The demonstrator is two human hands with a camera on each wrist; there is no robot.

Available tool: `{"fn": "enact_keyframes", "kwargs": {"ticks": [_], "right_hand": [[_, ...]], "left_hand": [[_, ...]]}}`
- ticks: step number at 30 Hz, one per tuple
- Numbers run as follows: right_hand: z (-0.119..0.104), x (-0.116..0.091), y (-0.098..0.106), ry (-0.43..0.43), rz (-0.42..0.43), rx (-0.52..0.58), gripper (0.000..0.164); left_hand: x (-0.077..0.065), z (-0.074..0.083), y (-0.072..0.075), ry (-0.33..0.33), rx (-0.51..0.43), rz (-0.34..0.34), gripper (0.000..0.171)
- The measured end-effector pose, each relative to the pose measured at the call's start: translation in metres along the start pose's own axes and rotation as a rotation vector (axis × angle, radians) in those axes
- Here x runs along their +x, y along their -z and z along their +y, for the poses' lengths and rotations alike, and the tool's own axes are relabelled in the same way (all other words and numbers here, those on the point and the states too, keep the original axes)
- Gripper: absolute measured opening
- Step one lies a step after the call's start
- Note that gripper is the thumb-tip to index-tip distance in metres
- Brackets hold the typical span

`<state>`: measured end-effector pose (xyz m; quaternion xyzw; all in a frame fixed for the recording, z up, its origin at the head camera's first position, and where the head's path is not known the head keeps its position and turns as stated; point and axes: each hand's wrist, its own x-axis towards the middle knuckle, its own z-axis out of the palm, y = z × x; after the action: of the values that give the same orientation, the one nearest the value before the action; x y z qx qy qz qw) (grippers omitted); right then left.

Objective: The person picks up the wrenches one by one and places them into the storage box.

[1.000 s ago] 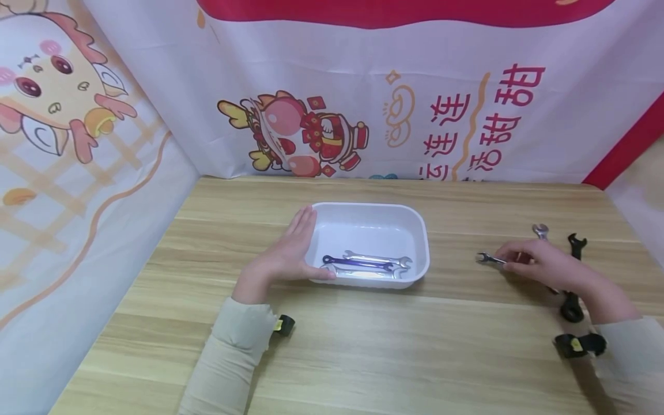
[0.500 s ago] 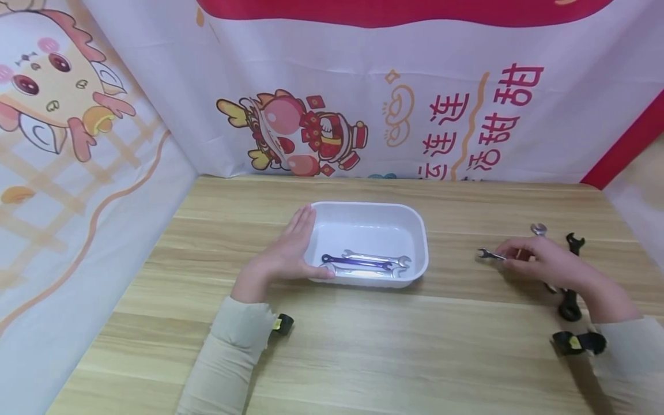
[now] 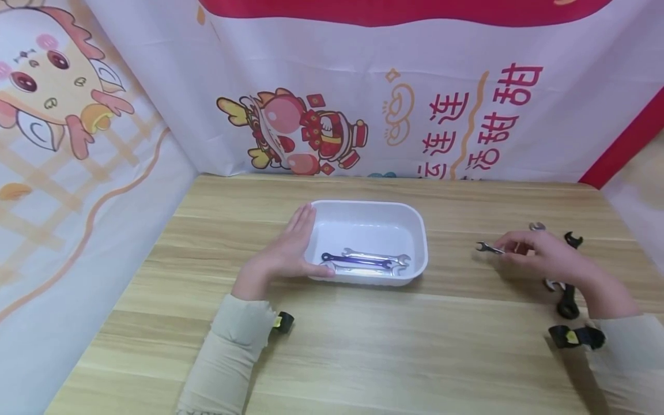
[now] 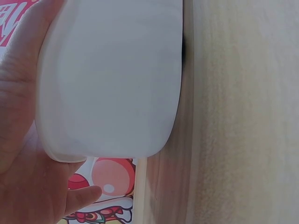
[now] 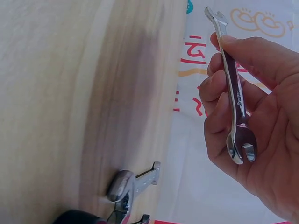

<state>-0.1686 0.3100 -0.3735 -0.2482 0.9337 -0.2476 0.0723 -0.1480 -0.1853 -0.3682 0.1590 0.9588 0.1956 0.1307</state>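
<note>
In the head view, a white plastic box (image 3: 369, 235) stands mid-table. My left hand (image 3: 280, 252) grips its left end, fingers along the outside and thumb over the front rim; the left wrist view shows the palm (image 4: 28, 172) close around the box wall (image 4: 112, 84). Inside lie a blue wrench (image 3: 358, 261) and silver wrenches (image 3: 376, 254) near the front wall. My right hand (image 3: 544, 260) pinches a small silver open-end wrench (image 5: 233, 88) between thumb and fingers, above the table to the right of the box. Its lower end hangs beside the palm in the right wrist view.
Beyond my right hand lie a black wrench (image 3: 568, 302) and silver wrenches (image 3: 537, 226), partly hidden by that hand and forearm. The wooden table (image 3: 394, 351) ends at a printed cloth backdrop (image 3: 332, 63). A second printed cloth (image 3: 124, 207) borders the left side.
My right hand has risen slightly with the wrench, and more of a silver wrench end shows beneath the wrist. My left hand and the box keep their places.
</note>
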Motion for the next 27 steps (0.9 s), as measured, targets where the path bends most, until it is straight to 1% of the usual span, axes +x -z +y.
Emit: {"fn": "enact_keyframes", "kwargs": {"ticks": [5, 11, 16, 23, 27], "right_hand": [[-0.002, 0.001, 0.004, -0.024, -0.012, -0.009, 0.020], [-0.006, 0.000, 0.007, -0.043, -0.020, -0.003, 0.020], [-0.009, -0.001, 0.009, -0.040, -0.014, -0.014, 0.018], [-0.012, 0.000, 0.008, -0.007, 0.012, -0.009, 0.017], [-0.015, 0.001, 0.008, -0.021, 0.008, -0.007, 0.019]], "left_hand": [[0.001, 0.000, 0.001, -0.002, -0.012, 0.002, 0.140], [0.002, 0.000, 0.002, -0.009, 0.002, 0.001, 0.142], [0.002, -0.001, 0.001, -0.010, 0.006, 0.003, 0.141], [0.000, 0.000, 0.000, -0.001, 0.000, 0.001, 0.137], [0.000, 0.001, 0.001, 0.005, -0.008, 0.000, 0.137]]}}
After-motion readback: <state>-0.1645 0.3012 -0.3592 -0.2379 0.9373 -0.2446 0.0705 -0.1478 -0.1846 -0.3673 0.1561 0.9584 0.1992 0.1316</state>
